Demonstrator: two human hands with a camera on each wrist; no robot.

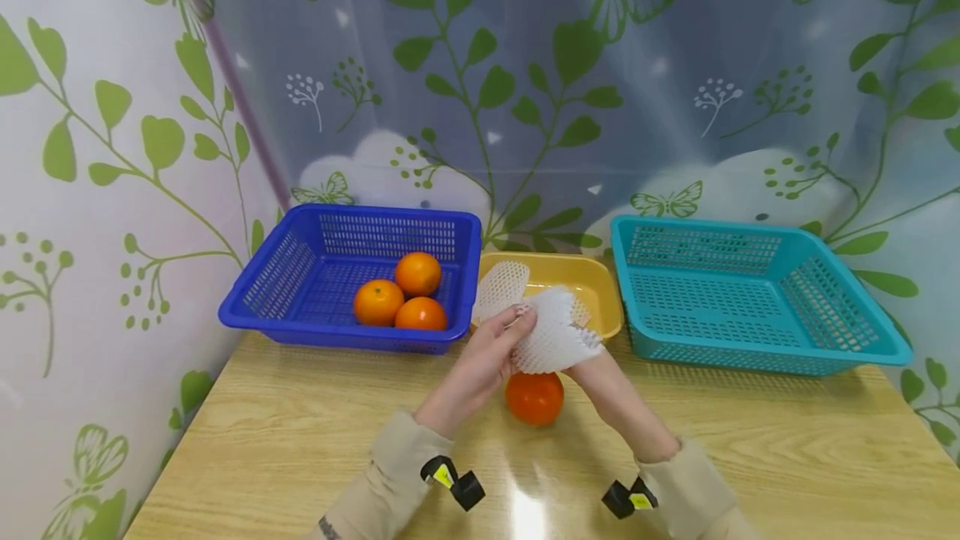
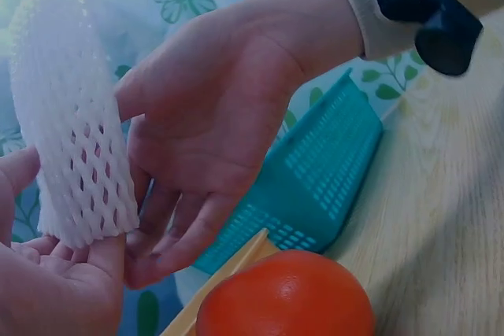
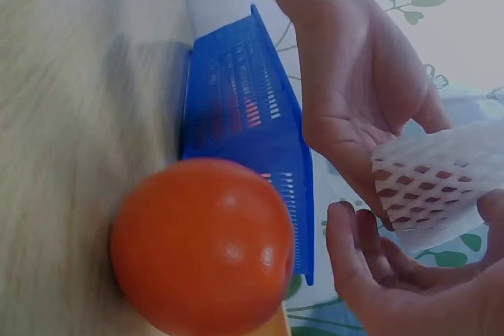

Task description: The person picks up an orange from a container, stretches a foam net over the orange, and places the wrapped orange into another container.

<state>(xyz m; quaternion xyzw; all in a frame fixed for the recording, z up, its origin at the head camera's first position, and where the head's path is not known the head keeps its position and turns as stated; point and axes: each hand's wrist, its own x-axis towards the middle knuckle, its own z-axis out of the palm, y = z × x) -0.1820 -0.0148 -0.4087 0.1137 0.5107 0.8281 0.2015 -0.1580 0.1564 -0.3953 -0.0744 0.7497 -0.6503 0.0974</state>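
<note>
A white foam net sleeve (image 1: pixel 555 332) is stretched between my two hands, above the front of the yellow basin. My left hand (image 1: pixel 487 352) grips it, thumb on the outside; in the right wrist view, fingers show through its mesh. The right hand (image 2: pixel 213 108) has its thumb against the sleeve and its fingers bent; in the head view the foam hides most of that hand. Just below the hands, a round orange-red fruit (image 1: pixel 535 398) sits on the wooden table. It also appears close up in the right wrist view.
A blue basket (image 1: pixel 285 319) at the left holds three orange fruits (image 1: pixel 378 302). In the middle, the yellow basin (image 1: pixel 611 294) contains more foam nets (image 1: pixel 504 286). A teal basket (image 1: pixel 772 348) stands at the right. Patterned curtain hangs behind them.
</note>
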